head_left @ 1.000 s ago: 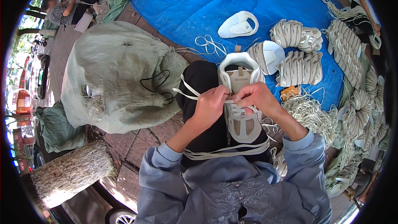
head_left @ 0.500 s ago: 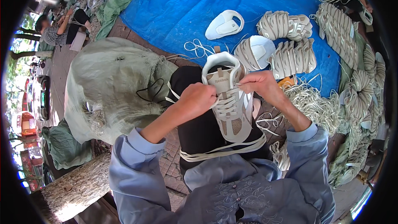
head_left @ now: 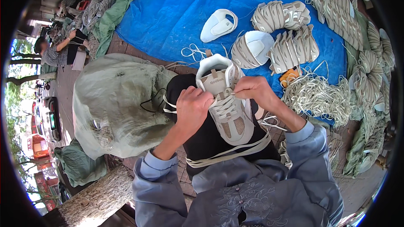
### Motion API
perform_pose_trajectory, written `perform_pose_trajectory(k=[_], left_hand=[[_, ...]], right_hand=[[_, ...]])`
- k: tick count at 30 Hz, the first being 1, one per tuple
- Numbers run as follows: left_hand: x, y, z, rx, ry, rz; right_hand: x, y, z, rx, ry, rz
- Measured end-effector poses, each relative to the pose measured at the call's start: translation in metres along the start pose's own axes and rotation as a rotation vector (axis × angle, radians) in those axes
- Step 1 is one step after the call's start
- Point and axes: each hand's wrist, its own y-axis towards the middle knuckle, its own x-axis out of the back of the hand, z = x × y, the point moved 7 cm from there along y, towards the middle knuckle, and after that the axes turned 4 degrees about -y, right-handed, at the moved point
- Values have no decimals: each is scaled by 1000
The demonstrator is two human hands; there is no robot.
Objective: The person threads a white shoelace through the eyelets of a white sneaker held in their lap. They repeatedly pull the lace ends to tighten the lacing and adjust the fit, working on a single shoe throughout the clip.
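A beige and white sneaker [head_left: 236,127] rests on my lap, its toe pointing toward me. White shoelace [head_left: 223,108] crosses its front in several rows. My left hand [head_left: 192,106] is closed in a pinch at the left side of the eyelets, gripping the lace. At the upper right eyelets my right hand [head_left: 256,91] pinches the lace too, thumb and finger pressed together. The tongue [head_left: 216,82] stands up between both hands. A bundle of loose pale laces [head_left: 229,153] lies across my thighs, just below the toe.
Ahead lies a blue tarp [head_left: 176,12] with a white shoe upper [head_left: 219,26] and stacked beige uppers [head_left: 294,49]. Right of me is a heap of laces [head_left: 320,96]. A large pale sack [head_left: 118,105] stands at my left, near a log [head_left: 97,195]. Another person [head_left: 57,52] sits farther left.
My left hand has turned more upright and shifted slightly left. My right hand has moved a little left and down, still pinching. The view has shifted slightly.
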Motion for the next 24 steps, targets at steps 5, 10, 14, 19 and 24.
perform_pose_trajectory(k=[5,10,14,19,24], left_hand=[[31,26,-23,-75,-87,-266],[-16,32,1,222,58,99],[-25,35,-2,262,-19,153],[-36,43,-4,292,-105,268],[-48,44,9,429,-385,381]], right_hand=[[11,-1,-26,-322,135,-60],[1,6,8,265,-539,-72],[-6,11,20,217,-840,-38],[-22,13,34,312,-1195,51],[-30,11,28,311,-1256,139]])
